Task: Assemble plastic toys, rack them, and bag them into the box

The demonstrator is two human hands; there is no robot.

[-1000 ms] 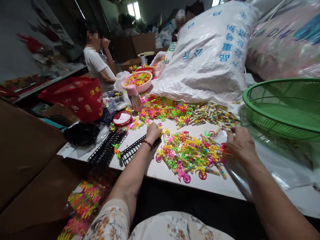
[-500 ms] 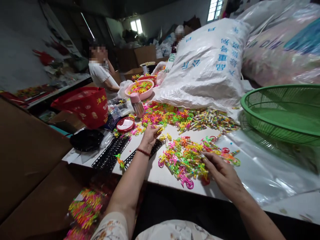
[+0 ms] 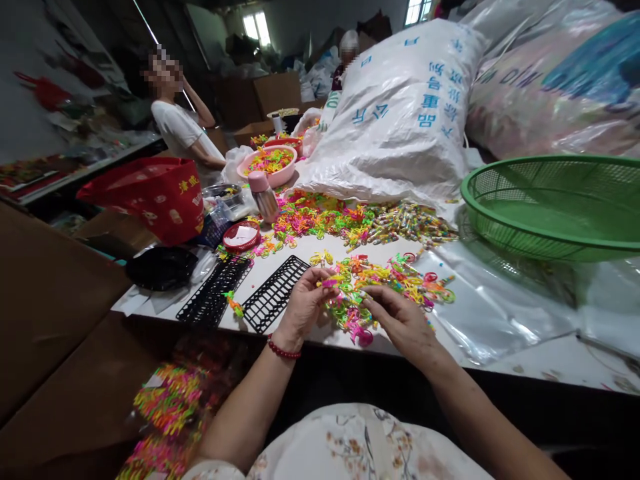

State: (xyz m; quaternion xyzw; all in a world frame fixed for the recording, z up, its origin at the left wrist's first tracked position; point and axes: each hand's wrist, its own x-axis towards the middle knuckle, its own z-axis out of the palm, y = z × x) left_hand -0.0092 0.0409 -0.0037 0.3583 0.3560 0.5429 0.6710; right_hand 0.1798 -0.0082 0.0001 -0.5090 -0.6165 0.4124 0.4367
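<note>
My left hand (image 3: 307,303), a beaded red bracelet at its wrist, is closed in a pinch on a small pink-and-yellow plastic piece (image 3: 330,283). Opposite it, my right hand (image 3: 400,323) has thumb and fingers pressed together at the near edge of a pile of bright plastic toy pieces (image 3: 385,270). What it pinches is too small to make out. The pile mixes wheel-like pieces and slim tubes with coloured beads. Left of my left hand, a black plastic grid rack (image 3: 273,293) lies flat, with one orange-and-green toy piece (image 3: 233,305) by its corner.
Behind the pile lie more plastic pieces (image 3: 320,220) and bead-filled tubes (image 3: 410,223). A green basket (image 3: 550,233) stands right, beside clear plastic sheeting (image 3: 500,313). A white woven sack (image 3: 380,140) leans at the back. A pink-lidded flask (image 3: 263,197) and red bag (image 3: 155,200) stand left; a person (image 3: 183,133) is beyond.
My left hand has come back from the far pile toward me, uncovering the black rack. My right hand has moved closer to it. The view has shifted slightly.
</note>
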